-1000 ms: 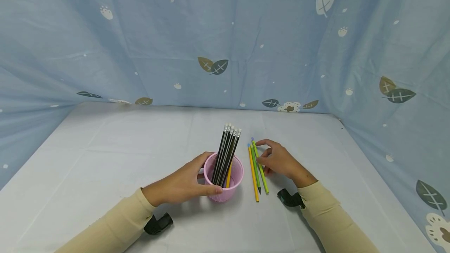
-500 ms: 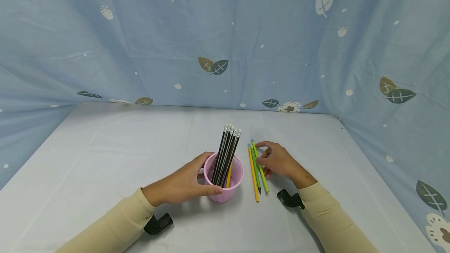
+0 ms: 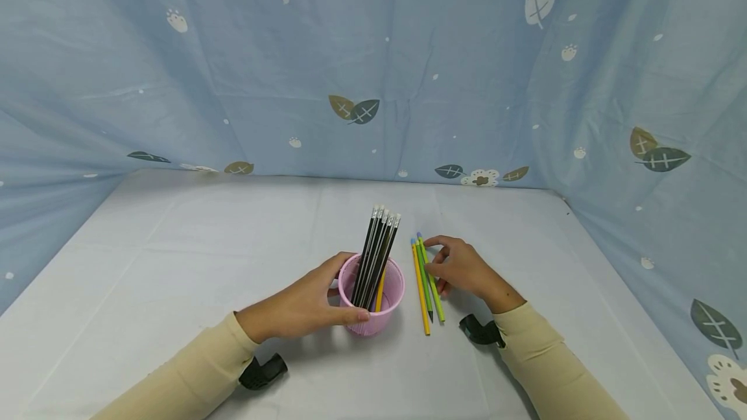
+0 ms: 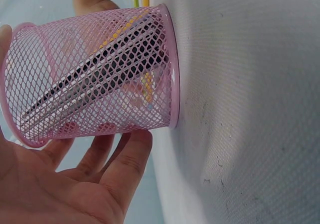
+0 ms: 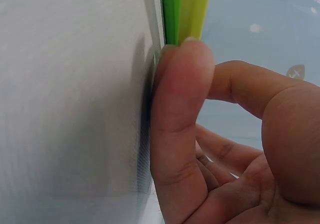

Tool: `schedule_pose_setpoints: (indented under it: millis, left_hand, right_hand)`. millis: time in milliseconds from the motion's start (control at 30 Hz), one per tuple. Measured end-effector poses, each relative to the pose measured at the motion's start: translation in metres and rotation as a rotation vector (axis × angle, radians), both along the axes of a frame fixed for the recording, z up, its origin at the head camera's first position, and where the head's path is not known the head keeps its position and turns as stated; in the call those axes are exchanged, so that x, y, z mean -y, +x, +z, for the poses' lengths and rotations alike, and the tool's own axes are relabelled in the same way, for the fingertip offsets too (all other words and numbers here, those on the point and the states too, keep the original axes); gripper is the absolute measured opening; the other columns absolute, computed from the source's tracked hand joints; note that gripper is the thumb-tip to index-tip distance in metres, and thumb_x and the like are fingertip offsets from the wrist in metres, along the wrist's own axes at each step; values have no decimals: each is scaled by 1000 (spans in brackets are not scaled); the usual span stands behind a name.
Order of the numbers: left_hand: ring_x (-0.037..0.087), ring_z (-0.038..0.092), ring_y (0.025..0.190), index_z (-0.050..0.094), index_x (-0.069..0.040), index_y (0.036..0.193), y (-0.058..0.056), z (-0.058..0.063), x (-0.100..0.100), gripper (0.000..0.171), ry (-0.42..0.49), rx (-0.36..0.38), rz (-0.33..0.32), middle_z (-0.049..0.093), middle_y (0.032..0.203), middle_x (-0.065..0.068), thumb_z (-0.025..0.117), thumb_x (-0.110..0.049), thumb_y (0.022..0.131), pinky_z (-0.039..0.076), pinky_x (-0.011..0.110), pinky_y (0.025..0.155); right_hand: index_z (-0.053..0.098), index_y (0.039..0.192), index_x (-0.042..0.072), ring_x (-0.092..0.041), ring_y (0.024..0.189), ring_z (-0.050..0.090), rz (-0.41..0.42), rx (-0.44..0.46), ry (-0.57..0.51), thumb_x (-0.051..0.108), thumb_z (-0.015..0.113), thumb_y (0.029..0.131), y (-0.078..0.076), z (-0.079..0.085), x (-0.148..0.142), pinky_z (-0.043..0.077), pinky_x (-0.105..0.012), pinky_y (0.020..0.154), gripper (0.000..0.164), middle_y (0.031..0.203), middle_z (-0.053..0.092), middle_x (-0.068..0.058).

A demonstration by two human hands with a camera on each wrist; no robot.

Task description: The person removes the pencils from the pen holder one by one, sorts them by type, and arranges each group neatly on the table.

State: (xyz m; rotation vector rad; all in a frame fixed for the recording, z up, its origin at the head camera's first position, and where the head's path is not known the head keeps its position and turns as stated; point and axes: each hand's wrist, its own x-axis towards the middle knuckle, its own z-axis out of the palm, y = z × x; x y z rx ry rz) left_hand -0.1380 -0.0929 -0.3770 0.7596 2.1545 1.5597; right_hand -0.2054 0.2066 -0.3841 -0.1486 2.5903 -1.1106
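Note:
My left hand [image 3: 306,303] holds a pink mesh pencil cup [image 3: 373,326] upright on the white surface, thumb at its near side and fingers round the far side. A bundle of black pencils [image 3: 376,258] with white erasers leans inside the cup, beside a yellow pencil [image 3: 380,290]. Right of the cup, my right hand [image 3: 463,271] pinches a lime-green pencil [image 3: 439,303] with thumb and fingertips. Against it lie a darker green pencil [image 3: 428,297] and a yellow-orange pencil [image 3: 421,290], roughly parallel. In the right wrist view, the thumb [image 5: 180,84] hides part of the lime-green pencil [image 5: 195,9].
A white cloth [image 3: 204,264] covers the table. Blue patterned fabric [image 3: 262,50] hangs along its back and sides. Black wrist-worn devices [image 3: 262,371] sit under both sleeves, close over the cloth.
My right hand has shifted slightly toward me, and the lime-green pencil has slid a little the same way, its lower end nearer the other pencils. The left hand and cup have stayed still.

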Motion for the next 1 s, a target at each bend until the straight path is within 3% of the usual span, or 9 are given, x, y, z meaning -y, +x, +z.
schedule_pose_setpoints:
  millis: [367, 667, 833, 1000]
  left_hand:
    - [18, 49, 134, 35, -20, 146, 0, 0, -1, 80, -4, -2, 2, 49, 139, -3, 83, -32, 83, 50, 29, 108]
    - [17, 50, 133, 37, -21, 145, -1, 0, -1, 78, 12, -3, -3, 50, 138, -3, 83, -31, 83, 49, 27, 108]
    - [17, 50, 133, 36, -21, 146, 0, 0, -1, 78, 8, -6, -2, 50, 138, -3, 83, -31, 83, 50, 27, 108]
    - [17, 50, 132, 36, -20, 146, 0, 0, 0, 79, 8, -5, 1, 49, 138, -3, 83, -31, 83, 50, 27, 108]
  right_hand:
    - [51, 139, 7, -19, 54, 65, 3, 3, -17, 11, 68, 93, 1, 1, -1, 59, -33, 51, 49, 91, 63, -12]
    - [65, 121, 10, -19, 49, 58, -7, -187, 61, 15, 67, 95, 3, 5, 1, 46, -29, 52, 27, 86, 65, -8]
    - [67, 118, 9, -20, 50, 59, 8, -255, -3, 13, 65, 96, 6, 11, 4, 49, -31, 49, 23, 85, 64, -9]
    - [68, 118, 7, -28, 55, 62, 39, -266, -85, 12, 64, 96, 12, 18, 9, 50, -30, 47, 22, 86, 63, -10]
